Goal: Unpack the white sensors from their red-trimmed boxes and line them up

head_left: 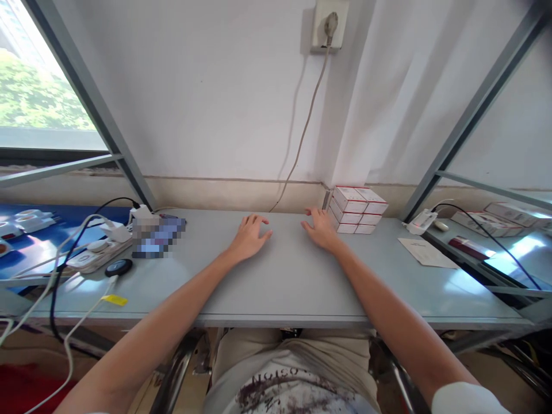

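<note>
My left hand (250, 237) rests on the grey tabletop (276, 287), its fingers apart and nothing in them. Across from it, my right hand (319, 230) is also spread on the table and holds nothing. Just right of that hand stands a stack of small white boxes (357, 210) with red edges, piled in several layers against the wall corner. Whether my right fingers touch the stack, I cannot tell.
A blurred-out phone-like item (159, 237), a power strip (101, 253), a black round puck (118, 267) and cables lie at left. On the right are a paper sheet (426, 253) and a white power strip (421, 222). A cord hangs from a wall socket (330, 26). Metal frame posts flank the table.
</note>
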`<state>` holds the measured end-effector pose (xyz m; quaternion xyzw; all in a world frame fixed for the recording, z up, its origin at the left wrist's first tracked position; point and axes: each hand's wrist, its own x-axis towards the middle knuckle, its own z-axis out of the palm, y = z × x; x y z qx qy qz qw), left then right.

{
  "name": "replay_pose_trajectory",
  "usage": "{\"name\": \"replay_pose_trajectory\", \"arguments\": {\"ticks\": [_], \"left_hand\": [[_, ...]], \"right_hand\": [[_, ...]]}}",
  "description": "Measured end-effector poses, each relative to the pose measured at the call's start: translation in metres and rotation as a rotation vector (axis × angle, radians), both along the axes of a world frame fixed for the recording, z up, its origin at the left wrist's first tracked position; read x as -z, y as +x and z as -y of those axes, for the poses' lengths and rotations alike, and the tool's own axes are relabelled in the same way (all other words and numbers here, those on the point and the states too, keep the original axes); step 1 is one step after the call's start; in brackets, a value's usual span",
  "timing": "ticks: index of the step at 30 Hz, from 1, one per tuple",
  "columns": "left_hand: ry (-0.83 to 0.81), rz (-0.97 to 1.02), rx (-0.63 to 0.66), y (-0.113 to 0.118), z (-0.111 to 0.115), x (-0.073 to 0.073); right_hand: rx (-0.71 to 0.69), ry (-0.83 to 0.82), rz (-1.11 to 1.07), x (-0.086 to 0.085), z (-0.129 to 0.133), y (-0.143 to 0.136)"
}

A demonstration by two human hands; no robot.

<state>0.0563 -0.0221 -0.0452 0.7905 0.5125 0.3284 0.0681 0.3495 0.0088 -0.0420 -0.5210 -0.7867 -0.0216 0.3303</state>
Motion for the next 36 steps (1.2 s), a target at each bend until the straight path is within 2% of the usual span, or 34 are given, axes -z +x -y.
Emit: {"name": "replay_pose_trajectory", "arguments": {"ticks": [5,9,14,25,36], "left_hand": [[-0.113,-0.191,-0.021,-0.004,-0.001,0.008],[-0.255,-0.278,-0.045,-0.004,0.002,0.011],[-0.309,-0.301,-0.023,-0.007,0.001,0.013],[-0.302,-0.358,-0.035,-0.005,0.007,0.004],[-0.293,-0.336,-0.020,-0.006,0.007,0.003]], "right_hand": [[0.076,-0.275,0.115,0.012,0.000,0.004],[0.081,-0.368,0.141,0.015,-0.001,0.005],[0.046,-0.381,0.172,0.014,-0.002,0.005],[0.023,-0.363,0.185,0.013,-0.001,0.008],[0.038,-0.361,0.214,0.009,0.002,0.007]]}}
